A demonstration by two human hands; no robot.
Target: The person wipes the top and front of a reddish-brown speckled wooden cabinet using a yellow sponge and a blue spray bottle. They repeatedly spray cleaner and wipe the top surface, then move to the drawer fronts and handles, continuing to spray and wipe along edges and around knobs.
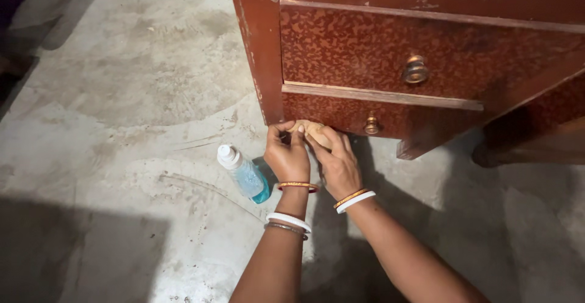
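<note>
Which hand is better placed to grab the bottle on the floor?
Probably the left hand: the bottle lies on the floor just left of it, while the right hand is farther off, pressing the cloth against the cabinet.

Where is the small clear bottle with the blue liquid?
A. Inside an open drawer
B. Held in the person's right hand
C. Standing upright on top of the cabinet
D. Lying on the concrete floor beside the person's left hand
D: the bottle lies tilted on the floor, just beside the left hand, while both hands press a tan cloth to the cabinet.
</note>
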